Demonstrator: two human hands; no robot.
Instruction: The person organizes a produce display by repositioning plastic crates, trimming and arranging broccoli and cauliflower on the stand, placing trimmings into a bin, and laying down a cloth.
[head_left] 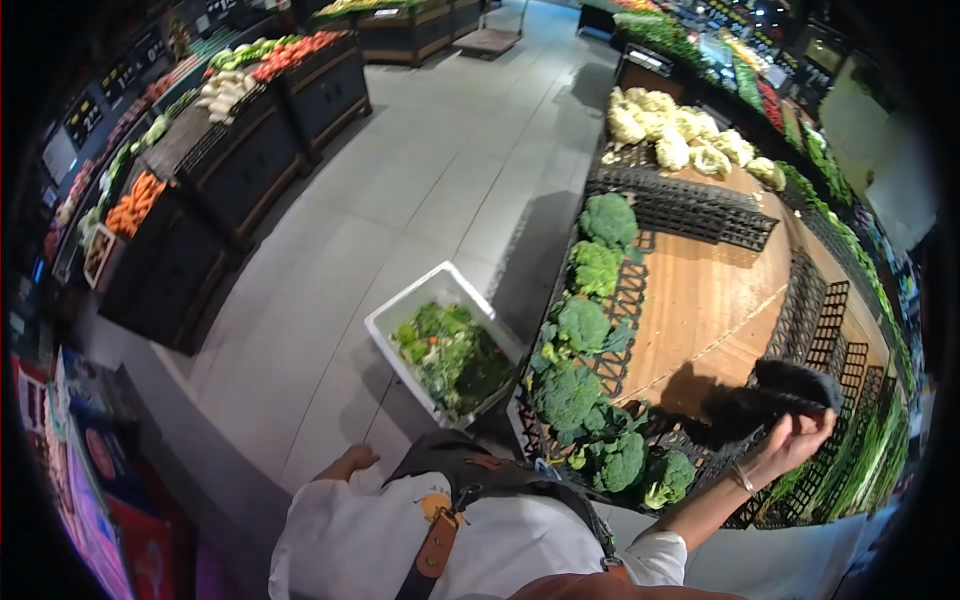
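Observation:
My right hand [796, 440], with a bracelet at the wrist, is over the near right part of the wooden display top [710, 310]. Its curled fingers grip the near edge of a dark black piece [795, 385], too blurred to tell whether it is a mat or a cloth. Low beside my body on the left hangs my left hand [352, 461], foreshortened, its fingers mostly hidden. Green broccoli heads [568, 393] line the left and near edges of the display. Black plastic grid pieces [690, 208] lie across the back of the wood, and others [830, 325] along its right.
A white tub [385, 345] of leafy trimmings stands on the floor against the display's left side. Cauliflowers [672, 130] are piled at its far end. Green onions [865, 450] lie at the near right. Across the tiled aisle [420, 180], dark stands hold carrots [135, 205] and other vegetables.

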